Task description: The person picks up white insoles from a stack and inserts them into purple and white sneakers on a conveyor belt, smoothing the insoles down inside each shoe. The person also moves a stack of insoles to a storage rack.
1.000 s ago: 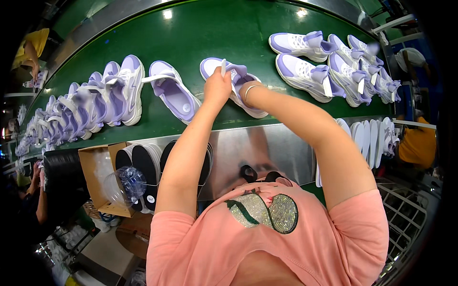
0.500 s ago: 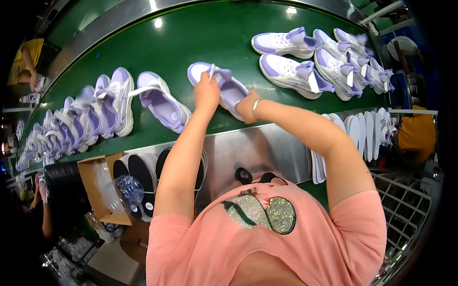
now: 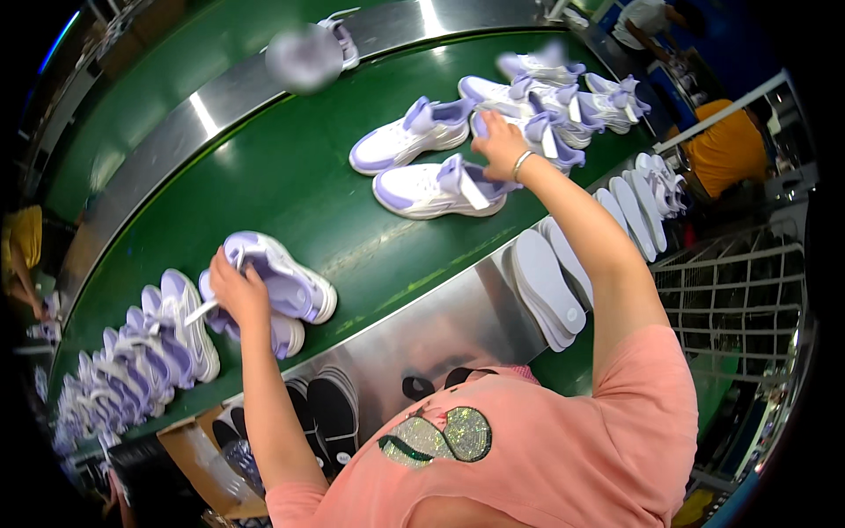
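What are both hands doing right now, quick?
Left hand: closed, holding a lilac-and-white sneaker.
Right hand: open, near another sneaker; whether it's touching, I can't tell.

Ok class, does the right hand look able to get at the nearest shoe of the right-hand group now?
Probably yes: the right hand looks open, close to that shoe at its heel end, with nothing visible blocking the way.
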The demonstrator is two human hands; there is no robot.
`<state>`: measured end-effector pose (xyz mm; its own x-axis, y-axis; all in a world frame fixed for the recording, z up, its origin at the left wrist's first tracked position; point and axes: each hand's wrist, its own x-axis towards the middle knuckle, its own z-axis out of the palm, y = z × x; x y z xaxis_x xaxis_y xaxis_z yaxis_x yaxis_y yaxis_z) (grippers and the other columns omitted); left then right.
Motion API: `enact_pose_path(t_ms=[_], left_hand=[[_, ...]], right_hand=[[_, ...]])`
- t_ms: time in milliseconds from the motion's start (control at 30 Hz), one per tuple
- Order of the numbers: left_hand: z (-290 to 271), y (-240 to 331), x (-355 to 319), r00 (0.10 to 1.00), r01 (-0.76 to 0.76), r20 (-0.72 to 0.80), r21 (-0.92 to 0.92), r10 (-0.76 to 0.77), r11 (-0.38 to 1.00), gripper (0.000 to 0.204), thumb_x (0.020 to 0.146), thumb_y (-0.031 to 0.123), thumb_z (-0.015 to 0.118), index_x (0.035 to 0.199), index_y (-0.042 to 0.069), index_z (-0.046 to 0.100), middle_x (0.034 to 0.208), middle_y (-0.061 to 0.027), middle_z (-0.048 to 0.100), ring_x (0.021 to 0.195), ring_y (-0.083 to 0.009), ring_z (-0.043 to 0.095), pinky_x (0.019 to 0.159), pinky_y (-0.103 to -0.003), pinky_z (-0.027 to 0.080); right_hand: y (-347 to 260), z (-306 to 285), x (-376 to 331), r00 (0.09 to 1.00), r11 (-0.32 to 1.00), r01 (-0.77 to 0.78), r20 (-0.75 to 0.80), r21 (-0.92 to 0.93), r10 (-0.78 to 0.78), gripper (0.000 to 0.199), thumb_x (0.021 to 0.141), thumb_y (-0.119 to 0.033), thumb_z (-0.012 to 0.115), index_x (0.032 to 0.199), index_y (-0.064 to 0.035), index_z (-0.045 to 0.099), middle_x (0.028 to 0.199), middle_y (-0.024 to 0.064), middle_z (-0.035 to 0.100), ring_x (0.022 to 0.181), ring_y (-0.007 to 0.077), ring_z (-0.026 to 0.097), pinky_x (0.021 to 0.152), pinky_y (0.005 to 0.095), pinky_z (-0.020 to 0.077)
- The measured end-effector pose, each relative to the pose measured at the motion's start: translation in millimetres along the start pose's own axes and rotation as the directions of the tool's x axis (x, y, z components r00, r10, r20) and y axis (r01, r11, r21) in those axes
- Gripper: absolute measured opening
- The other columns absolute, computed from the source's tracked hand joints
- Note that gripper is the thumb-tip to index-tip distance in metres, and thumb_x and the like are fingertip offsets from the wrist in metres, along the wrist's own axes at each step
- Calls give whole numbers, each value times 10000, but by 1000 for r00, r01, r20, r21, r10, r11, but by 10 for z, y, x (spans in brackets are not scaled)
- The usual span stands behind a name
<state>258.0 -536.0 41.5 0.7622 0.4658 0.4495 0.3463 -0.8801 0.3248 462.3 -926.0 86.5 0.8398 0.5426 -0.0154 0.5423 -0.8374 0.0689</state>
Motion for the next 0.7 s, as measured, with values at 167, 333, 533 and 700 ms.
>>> enact_pose_path(t_ms=[167,333,533,700], left_hand=[[-52,675,-177,954,-291,36,-115,297,950,440,720,152,568,1125,39,441,1163,-166,440,1107,-317,376,907,-426,251],[233,1056,-683,843,222,506,-633,180,742,324,771,163,555,1036,-15,501,1021,-165,525,947,-265,498,817,-343,385],[290,1503,-1218,814,408,576,-664,81,626,677,760,254,604,1286,12,253,1258,-211,280,1103,-308,366,921,-389,304],[331,1360,-1855,917,323,397,-781,26,535,748,638,196,672,1228,-41,278,1189,-223,331,1123,-343,339,961,-394,266]], right_hand=[[152,761,407,991,988,125,58,-87,-120,282,735,-245,525,952,-96,625,1363,185,186,1284,318,106,1017,488,85],[-336,421,672,963,973,146,250,-181,-98,242,723,-212,495,866,-99,653,969,86,560,974,233,494,866,428,296],[-1111,-10,-225,883,970,222,401,99,-243,297,689,-281,547,893,-91,647,953,161,580,879,272,574,707,387,469],[-1580,101,-1252,860,963,82,470,256,-198,398,691,-399,540,924,-91,638,975,148,587,900,254,567,753,373,447]])
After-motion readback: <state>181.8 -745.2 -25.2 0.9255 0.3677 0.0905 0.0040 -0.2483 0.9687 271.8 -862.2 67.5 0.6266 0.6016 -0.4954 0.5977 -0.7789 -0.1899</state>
